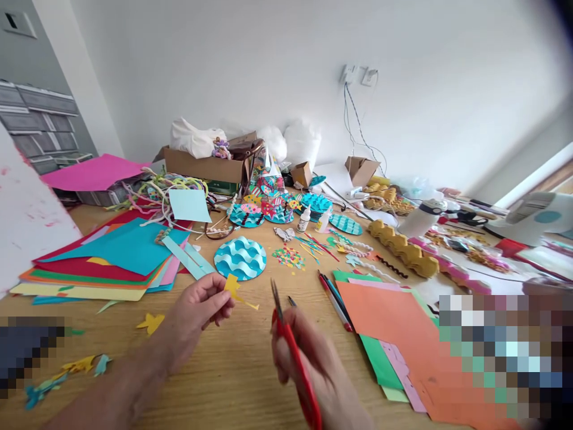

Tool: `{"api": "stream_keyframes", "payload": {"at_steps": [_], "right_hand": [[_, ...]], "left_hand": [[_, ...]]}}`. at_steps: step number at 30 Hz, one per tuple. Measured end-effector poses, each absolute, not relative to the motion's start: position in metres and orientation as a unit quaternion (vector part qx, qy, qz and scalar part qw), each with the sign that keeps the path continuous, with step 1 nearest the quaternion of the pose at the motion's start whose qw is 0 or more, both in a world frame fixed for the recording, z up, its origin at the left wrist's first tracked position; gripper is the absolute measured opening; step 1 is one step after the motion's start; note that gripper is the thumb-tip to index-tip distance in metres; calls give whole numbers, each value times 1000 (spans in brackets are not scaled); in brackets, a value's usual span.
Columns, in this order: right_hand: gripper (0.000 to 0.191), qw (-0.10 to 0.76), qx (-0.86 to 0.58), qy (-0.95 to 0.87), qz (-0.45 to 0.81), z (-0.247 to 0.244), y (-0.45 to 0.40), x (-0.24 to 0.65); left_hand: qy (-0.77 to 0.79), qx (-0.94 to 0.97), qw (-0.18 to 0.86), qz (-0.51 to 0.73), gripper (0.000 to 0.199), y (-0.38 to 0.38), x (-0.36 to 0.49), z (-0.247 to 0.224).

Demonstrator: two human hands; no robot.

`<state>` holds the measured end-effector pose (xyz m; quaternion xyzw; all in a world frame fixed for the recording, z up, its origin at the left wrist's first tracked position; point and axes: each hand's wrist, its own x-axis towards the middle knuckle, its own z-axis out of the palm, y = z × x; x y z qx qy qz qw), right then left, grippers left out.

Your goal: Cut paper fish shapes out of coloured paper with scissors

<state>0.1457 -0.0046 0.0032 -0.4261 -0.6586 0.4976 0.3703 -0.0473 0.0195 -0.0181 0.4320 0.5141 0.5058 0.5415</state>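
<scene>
Between the thumb and fingers of my left hand point(208, 301) is a small piece of yellow paper point(233, 288), with a thin strip trailing to the right. My right hand point(308, 352) grips red-handled scissors point(293, 352), their blades pointing up and away from me, apart from the paper. A yellow paper star point(151, 323) lies on the table left of my left wrist. Just beyond my hands rests a round blue disc with wavy layers point(240, 258). A dark pen tip point(292, 301) shows behind my right hand, the rest hidden.
Stacked coloured paper point(111, 248) lies at left, and orange and green sheets point(389, 310) at right beside several pens point(335, 300). Paper scraps point(67, 373) are at front left. Farther back stand glue bottles point(304, 220), confetti point(289, 257), egg-carton strips point(403, 248) and a cardboard box point(203, 166).
</scene>
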Motion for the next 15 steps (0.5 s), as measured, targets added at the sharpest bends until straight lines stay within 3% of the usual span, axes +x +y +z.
{"api": "stream_keyframes", "payload": {"at_steps": [7,15], "right_hand": [[22,311,-452,-708,445,-43,-19,138],[23,341,-477,-700,407,-35,-15,121]], "left_hand": [[454,254,624,584,22,7,-31,-17],[484,204,609,595,26,-7,-10,-7]]}}
